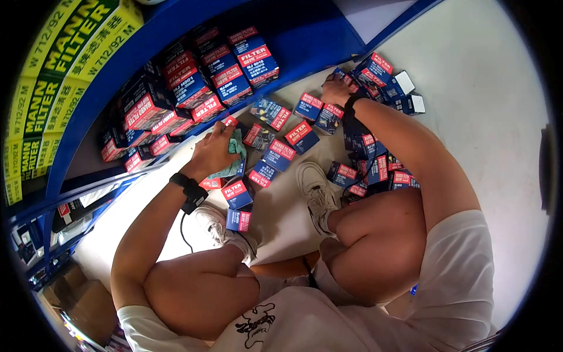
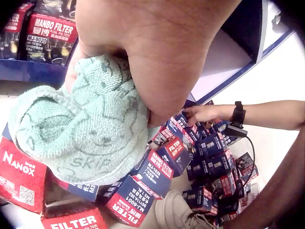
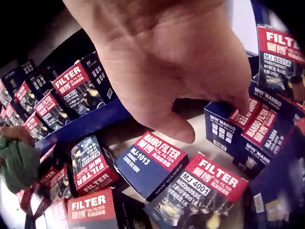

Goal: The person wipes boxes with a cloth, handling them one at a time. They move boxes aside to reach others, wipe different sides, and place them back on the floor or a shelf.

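Note:
My left hand grips a pale green cloth over the left group of filter boxes. In the left wrist view the bunched cloth hangs below the palm, with the red Nanox box beneath it. Farther right, my right hand reaches over boxes near the shelf edge. Its thumb is extended in the right wrist view, and the hand touches a blue and red box; some fingertips are hidden. Box MJ-1013 lies below the thumb.
Stacked filter boxes fill the blue shelf. Several loose boxes lie on the pale floor between the hands, and more sit beside the right knee. Two shoes stand close by. Yellow-green Mann cartons are at upper left.

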Demonstrator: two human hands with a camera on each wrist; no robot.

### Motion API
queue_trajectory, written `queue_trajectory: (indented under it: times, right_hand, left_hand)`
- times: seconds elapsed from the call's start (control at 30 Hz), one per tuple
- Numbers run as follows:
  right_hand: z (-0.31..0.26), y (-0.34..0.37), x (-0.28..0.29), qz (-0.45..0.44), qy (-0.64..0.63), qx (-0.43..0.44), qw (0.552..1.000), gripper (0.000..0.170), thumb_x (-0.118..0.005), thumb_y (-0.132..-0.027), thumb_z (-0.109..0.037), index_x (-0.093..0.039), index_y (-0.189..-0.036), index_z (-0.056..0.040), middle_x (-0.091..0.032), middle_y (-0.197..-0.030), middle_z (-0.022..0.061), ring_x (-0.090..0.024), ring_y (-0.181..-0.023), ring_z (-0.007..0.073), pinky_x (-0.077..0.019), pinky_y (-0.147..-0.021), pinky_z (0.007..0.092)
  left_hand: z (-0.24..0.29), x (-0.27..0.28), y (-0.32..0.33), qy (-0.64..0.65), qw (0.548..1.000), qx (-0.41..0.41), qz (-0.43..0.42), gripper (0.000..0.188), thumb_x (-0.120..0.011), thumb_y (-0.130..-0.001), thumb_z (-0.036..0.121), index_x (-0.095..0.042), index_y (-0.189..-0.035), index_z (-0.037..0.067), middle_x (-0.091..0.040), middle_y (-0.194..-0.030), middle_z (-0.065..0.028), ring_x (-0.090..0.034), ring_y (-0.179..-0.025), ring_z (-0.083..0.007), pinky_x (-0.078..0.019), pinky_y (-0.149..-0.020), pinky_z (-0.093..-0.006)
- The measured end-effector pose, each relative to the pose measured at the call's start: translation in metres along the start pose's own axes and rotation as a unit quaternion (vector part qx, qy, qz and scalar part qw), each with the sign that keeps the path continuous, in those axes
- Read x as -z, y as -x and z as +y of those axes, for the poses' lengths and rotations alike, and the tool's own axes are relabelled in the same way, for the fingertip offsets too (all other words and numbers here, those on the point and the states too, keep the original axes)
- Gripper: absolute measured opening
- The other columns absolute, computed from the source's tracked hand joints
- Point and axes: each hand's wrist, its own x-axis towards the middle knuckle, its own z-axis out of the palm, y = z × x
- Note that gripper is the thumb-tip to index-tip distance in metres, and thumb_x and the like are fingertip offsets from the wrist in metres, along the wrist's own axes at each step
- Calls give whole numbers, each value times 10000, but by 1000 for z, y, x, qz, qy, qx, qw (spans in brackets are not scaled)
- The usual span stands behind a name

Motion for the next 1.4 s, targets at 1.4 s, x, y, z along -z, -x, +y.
queue_trajectory:
  times: [1.4]
  right_hand:
    - [16, 6, 2, 76, -151, 61, 984, 401, -621, -821, -105, -642, -1218, -153, -656, -1257, 149, -627, -1156, 359, -513, -947, 462]
  left_hand:
    - [11, -10, 9, -28, 999, -28, 7, 737, -766, -747, 256, -446, -1375, 42, -432, -1377, -190, -582, -1166, -421, -512, -960, -489]
